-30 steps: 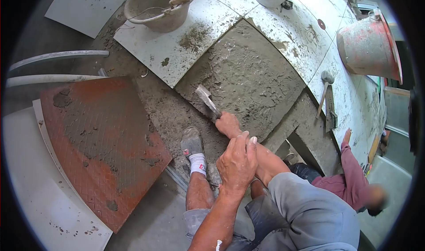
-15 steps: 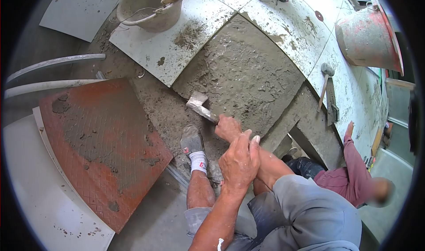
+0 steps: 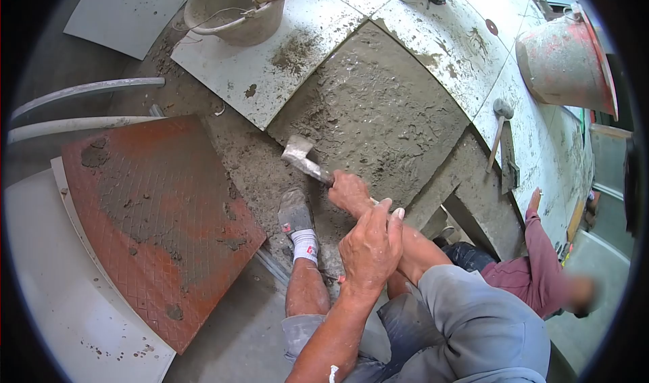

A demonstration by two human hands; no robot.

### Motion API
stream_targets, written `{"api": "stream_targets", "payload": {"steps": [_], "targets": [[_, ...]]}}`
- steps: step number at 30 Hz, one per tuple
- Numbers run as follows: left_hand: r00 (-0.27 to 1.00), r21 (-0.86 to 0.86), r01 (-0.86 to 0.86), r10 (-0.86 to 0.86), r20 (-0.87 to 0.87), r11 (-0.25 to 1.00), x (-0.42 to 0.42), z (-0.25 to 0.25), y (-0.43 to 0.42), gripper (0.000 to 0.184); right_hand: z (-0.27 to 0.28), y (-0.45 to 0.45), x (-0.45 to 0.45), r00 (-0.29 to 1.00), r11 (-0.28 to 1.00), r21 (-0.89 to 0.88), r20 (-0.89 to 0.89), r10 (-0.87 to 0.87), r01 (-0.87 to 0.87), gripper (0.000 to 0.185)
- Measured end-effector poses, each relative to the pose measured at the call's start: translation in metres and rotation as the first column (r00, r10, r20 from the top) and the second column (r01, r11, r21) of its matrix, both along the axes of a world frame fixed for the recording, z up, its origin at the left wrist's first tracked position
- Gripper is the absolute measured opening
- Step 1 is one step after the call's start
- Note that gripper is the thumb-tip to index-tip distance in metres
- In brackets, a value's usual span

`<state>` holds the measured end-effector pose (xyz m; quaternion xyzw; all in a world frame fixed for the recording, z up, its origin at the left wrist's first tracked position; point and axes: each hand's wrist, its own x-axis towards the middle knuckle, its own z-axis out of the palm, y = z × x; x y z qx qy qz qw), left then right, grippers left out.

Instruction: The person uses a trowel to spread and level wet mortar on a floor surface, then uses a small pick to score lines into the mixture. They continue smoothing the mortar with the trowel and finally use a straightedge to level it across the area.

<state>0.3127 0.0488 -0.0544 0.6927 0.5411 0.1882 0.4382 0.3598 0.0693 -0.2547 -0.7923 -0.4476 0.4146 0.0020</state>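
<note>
Since a second ago the hand tool (image 3: pixel 297 153) has shifted a little down and left, its pale head turned so that more of the bent shape shows. The left hand has hardly moved.

Right hand (image 3: pixel 349 194): fingers curled round the tool's handle, a closed grip. The tool's head sits in view at the left edge of the wet grey mortar (image 3: pixel 378 112), beside the rough bare strip; whether it touches the surface, cannot tell.

Left hand (image 3: pixel 370 248): flat, back up, fingers together and nearly straight, thumb set apart. It overlaps the right forearm — resting on it or just above, cannot tell — and holds nothing visible.

Mortar surface lumpy, shiny in spots, bordered above by white tiles (image 3: pixel 233 85) with grey splashes. A pale bucket (image 3: pixel 249 33) stands on the tiles to the upper left, a handle across its rim. At far right, a red-stained bucket (image 3: pixel 564 65); below it a mallet (image 3: pixel 502 109) beside a long dark tool (image 3: pixel 508 156).

Lower left: a red-brown slab (image 3: pixel 152 241), ridged and smeared with mortar. A grey shoe (image 3: pixel 295 210) stands between slab and mortar. Second person at right — maroon sleeve (image 3: pixel 539 254), hand out toward the tiles.
</note>
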Motion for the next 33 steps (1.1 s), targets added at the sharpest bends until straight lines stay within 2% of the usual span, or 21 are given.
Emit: {"api": "stream_targets", "payload": {"steps": [1, 4, 8, 10, 13, 15, 17, 19, 22, 24, 25, 28, 30, 33], "targets": [[1.000, -0.018, 0.008, -0.008, -0.009, 1.000, -0.001, 0.001, -0.001, 0.021, 0.008, -0.006, -0.005, 1.000, 1.000, -0.006, 0.001, 0.003, -0.003, 0.018], [1.000, 0.000, 0.020, -0.020, -0.011, 1.000, -0.001, -0.001, 0.004, 0.021, 0.020, -0.018, -0.014, 0.985, 0.981, 0.123, -0.068, 0.160, -0.151, 0.020], [1.000, 0.027, 0.013, -0.013, 0.002, 1.000, -0.005, -0.004, 0.009, 0.021, 0.008, -0.007, 0.004, 0.979, 0.966, 0.172, -0.040, 0.201, -0.192, 0.021], [1.000, 0.006, 0.015, -0.015, -0.011, 1.000, -0.007, 0.003, 0.012, 0.021, -0.007, 0.007, 0.018, 0.998, 1.000, -0.014, 0.059, -0.010, 0.011, 0.022], [1.000, -0.002, 0.018, -0.018, -0.007, 1.000, -0.010, 0.002, 0.015, 0.021, 0.006, 0.005, 0.010, 1.000, 0.998, -0.061, 0.027, 0.002, -0.001, 0.023], [1.000, 0.028, 0.018, -0.018, 0.013, 0.999, -0.009, -0.001, 0.017, 0.021, 0.014, -0.005, 0.003, 0.999, 0.999, -0.024, 0.028, 0.029, -0.028, 0.022], [1.000, 0.069, 0.010, -0.011, 0.014, 0.998, -0.013, -0.002, 0.019, 0.021, 0.021, -0.014, -0.007, 0.987, 0.982, 0.118, -0.037, 0.155, -0.150, 0.022], [1.000, 0.049, 0.004, -0.004, -0.006, 0.999, -0.015, 0.001, 0.024, 0.021, 0.021, -0.007, -0.006, 0.983, 0.974, 0.155, -0.057, 0.174, -0.164, 0.020], [0.999, -0.004, 0.020, -0.020, -0.049, 1.000, -0.021, 0.004, 0.026, 0.021, -0.005, 0.022, 0.007, 0.994, 0.976, 0.192, 0.014, 0.106, -0.107, 0.017], [0.997, -0.021, 0.038, -0.040, -0.072, 0.999, -0.022, 0.005, 0.029, 0.021, -0.015, 0.047, 0.013, 0.990, 0.994, 0.044, 0.097, -0.102, 0.098, 0.018], [0.997, -0.007, 0.045, -0.046, -0.057, 0.999, -0.023, 0.007, 0.029, 0.022, -0.015, 0.041, 0.010, 0.989, 0.994, 0.041, 0.098, -0.107, 0.104, 0.018], [1.000, 0.038, 0.013, -0.013, -0.007, 0.999, -0.024, 0.005, 0.030, 0.022, 0.024, 0.032, -0.002, 0.998, 0.999, 0.039, 0.045, -0.037, 0.035, 0.020], [1.000, 0.070, 0.002, -0.003, 0.017, 0.998, -0.025, 0.005, 0.034, 0.022, 0.036, 0.030, -0.002, 0.991, 0.980, 0.147, 0.018, 0.136, -0.137, 0.020], [0.999, 0.017, 0.019, -0.018, -0.036, 1.000, -0.030, 0.008, 0.037, 0.022, 0.019, 0.051, 0.010, 0.991, 0.973, 0.192, 0.069, 0.117, -0.128, 0.020]]}}
